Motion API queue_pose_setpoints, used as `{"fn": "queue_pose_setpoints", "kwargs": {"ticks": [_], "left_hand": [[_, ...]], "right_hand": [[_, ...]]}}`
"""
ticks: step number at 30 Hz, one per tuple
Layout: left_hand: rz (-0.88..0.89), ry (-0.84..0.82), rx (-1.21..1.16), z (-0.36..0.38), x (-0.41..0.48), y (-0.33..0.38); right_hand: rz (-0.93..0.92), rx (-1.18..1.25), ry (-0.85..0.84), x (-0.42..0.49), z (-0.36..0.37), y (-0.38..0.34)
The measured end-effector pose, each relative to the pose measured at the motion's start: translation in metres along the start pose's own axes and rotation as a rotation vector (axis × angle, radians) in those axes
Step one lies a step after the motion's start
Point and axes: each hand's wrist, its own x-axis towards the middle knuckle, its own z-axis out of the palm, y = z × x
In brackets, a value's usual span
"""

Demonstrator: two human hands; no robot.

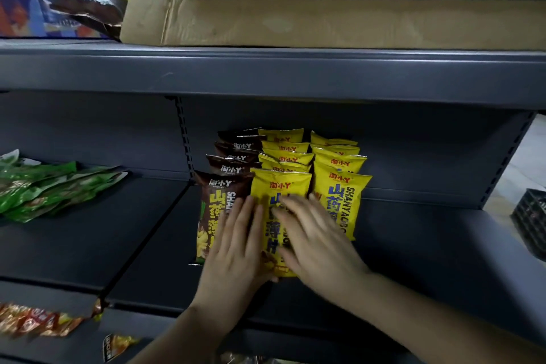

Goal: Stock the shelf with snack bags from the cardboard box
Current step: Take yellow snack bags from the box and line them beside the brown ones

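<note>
Two flat hands, left hand [236, 245] and right hand [313, 239], fingers spread, gripping nothing, pressed on front glossy yellow foil snack bag [277, 186] at frame centre, on dark grey metal shelf [428, 245]. Probably light, puffy, slippery; best pinched at the crimped top seam.

Glossy plastic-film snack bags [280, 186] under the hands [236, 245]; matt grey metal shelf [413, 245]; rough creased cardboard box [325, 23] above.
</note>
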Motion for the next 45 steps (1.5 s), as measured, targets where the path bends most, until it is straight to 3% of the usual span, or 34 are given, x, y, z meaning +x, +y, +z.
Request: {"fn": "queue_pose_setpoints", "kwargs": {"ticks": [2,5,12,16,19,22,25,27,29,31,33,39,41,43,45], "left_hand": [[-0.093,0.038,0.039,-0.003,-0.01,-0.02],[-0.212,-0.039,0.008,-0.004,-0.012,-0.042],[-0.246,-0.105,-0.281,-0.007,0.0,-0.054],[-0.234,-0.101,-0.268,-0.005,-0.003,-0.054],[-0.214,0.012,-0.094,-0.013,-0.005,-0.041],[0.008,0.217,-0.209,-0.024,-0.007,-0.007],[0.206,0.266,-0.335,-0.025,-0.002,0.041],[0.164,0.234,-0.359,-0.011,0.005,0.072],[0.047,0.118,-0.351,0.006,0.018,0.095],[-0.042,-0.025,-0.262,0.022,0.032,0.107],[-0.135,-0.103,-0.228,0.034,0.047,0.111],[-0.264,-0.114,-0.362,0.054,0.067,0.12],[-0.284,-0.094,-0.413,0.059,0.066,0.12],[-0.3,-0.065,-0.485,0.06,0.067,0.119],[-0.333,-0.142,-0.598,0.056,0.069,0.117]], "right_hand": [[-0.089,-0.078,-0.131,-0.011,0.007,-0.006],[-0.106,-0.133,-0.212,-0.01,0.017,-0.01],[-0.109,-0.085,-0.17,0.009,0.03,-0.008],[-0.096,-0.083,-0.128,0.005,0.031,-0.008],[-0.124,-0.032,-0.042,0.0,0.018,-0.006],[0.074,0.087,0.149,-0.011,-0.002,0.005],[0.441,0.334,0.294,-0.024,-0.013,0.028],[0.68,0.584,0.238,-0.028,-0.012,0.046],[0.812,0.786,0.055,-0.027,-0.005,0.064],[0.864,0.853,-0.089,-0.024,0.003,0.078],[0.898,0.931,-0.128,-0.019,0.008,0.091],[0.689,0.886,-0.04,-0.003,0.026,0.098],[0.697,0.904,-0.008,-0.002,0.025,0.1],[0.838,1.074,0.139,0.0,0.026,0.105],[1.05,1.201,0.302,0.008,0.031,0.116]]}}
